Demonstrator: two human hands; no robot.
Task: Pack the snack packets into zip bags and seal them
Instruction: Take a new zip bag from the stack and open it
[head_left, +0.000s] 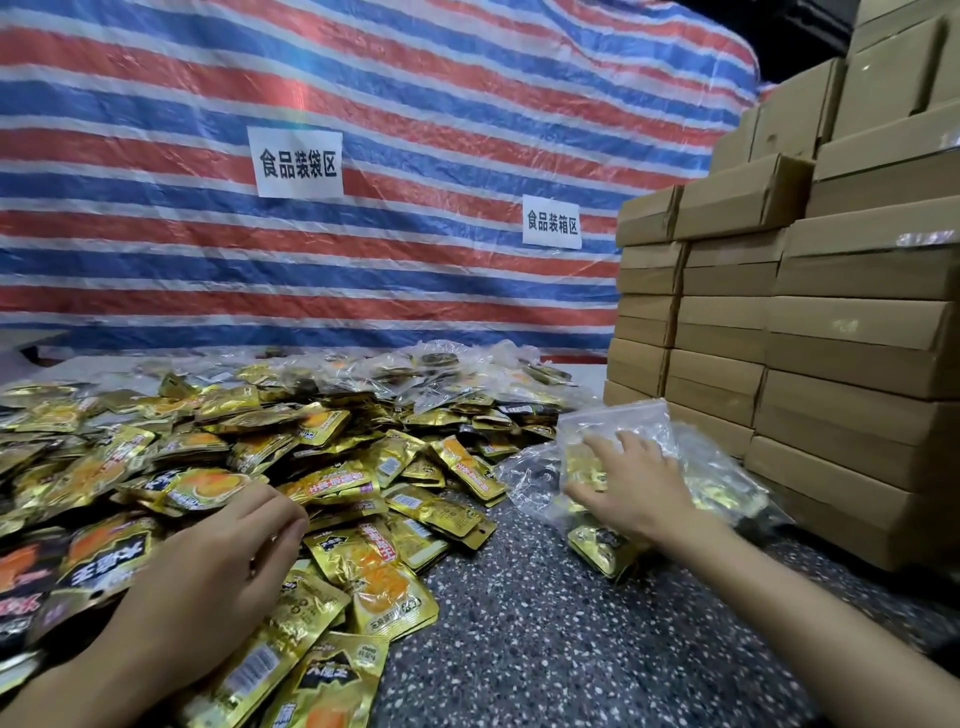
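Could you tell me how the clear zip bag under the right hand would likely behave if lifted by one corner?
The zip bag would probably flop: its thin film is crumpled. The gold packets inside would likely slide toward the low end and sag it. Its glossy film may slip on the speckled surface.

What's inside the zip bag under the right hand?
Gold snack packets show through the clear zip bag. The right hand presses flat on it, covering part of the contents, so their number cannot be told.

Food-packing warehouse: stacked cartons (810, 332), striped tarpaulin (363, 78), printed zone signs (300, 162).
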